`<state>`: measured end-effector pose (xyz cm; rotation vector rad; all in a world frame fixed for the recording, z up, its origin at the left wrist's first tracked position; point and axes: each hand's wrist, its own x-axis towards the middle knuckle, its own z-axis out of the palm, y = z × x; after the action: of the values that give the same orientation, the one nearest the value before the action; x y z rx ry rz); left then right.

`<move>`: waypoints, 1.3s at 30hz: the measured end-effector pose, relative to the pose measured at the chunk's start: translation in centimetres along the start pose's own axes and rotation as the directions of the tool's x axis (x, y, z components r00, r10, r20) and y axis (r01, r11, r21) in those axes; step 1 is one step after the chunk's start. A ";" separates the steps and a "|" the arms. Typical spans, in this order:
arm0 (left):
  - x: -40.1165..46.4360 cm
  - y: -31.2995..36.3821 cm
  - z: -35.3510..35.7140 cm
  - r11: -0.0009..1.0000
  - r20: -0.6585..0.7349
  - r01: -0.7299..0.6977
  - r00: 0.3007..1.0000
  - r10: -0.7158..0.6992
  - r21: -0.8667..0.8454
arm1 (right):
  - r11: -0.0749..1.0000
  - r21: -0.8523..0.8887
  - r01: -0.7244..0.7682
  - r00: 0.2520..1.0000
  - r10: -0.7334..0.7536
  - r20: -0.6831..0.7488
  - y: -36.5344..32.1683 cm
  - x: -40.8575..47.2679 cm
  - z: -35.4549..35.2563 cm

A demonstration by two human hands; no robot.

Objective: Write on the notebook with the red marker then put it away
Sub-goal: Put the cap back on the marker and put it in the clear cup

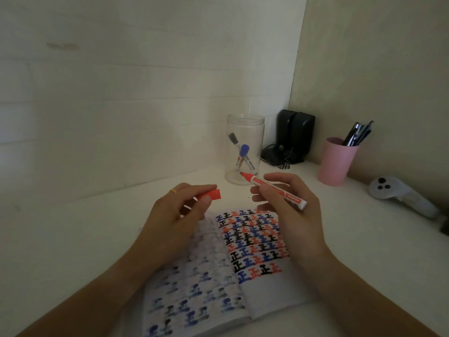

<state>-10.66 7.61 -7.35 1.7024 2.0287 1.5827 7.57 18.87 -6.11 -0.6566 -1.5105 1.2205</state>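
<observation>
Red marker (274, 190) uncapped, R hand (286, 203)

The red marker (274, 191) has its cap (209, 195) off. It lies slanted between the right fingers (263, 190), red tip past them. The cap sticks out past the left fingertips (206, 201). The notebook (230, 271) lies open below the fingers, full of red, blue and black marks.

An open paper notebook with rows of inked characters (245, 271) lies on the white counter (73, 239). Behind it stands a clear plastic jar (245, 149) with two markers inside; right of that, black speakers (295, 135), then a pink cup of pens (336, 161).
</observation>
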 end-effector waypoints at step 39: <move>-0.5 1.4 -0.3 0.777 0.066 0.190 0.980 -0.189 -0.600 | 0.973 0.174 -0.153 0.943 0.092 0.319 -0.4 -1.0 -0.2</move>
<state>-9.72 6.82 -6.52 1.2098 1.3895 1.8730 8.16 17.88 -6.12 -0.4468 -1.5931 1.6057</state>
